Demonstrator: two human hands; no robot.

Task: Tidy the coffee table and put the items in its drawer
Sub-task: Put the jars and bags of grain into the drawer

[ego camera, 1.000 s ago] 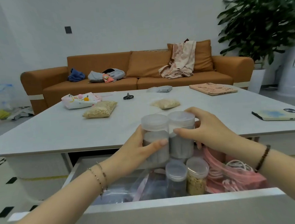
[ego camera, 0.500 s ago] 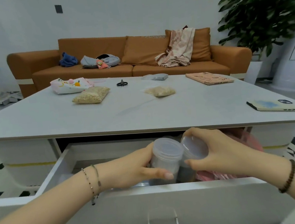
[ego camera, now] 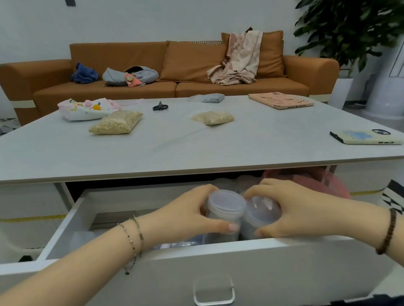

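L hand (ego camera: 184, 217): wraps left jar (ego camera: 224, 209).
R hand (ego camera: 294, 208): wraps right jar (ego camera: 261, 212).
Handling: prob. rigid, slick plastic, light; grip mid-wall.

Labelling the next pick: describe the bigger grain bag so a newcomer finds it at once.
Start at the coffee table, far left of its top, just in front of the white printed pouch. The bigger grain bag lies there; it is plumper and longer than the smaller grain bag further right.

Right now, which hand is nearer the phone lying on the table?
Right. The right hand grips a jar in the drawer, below-left of the phone; the left hand grips another jar farther left.
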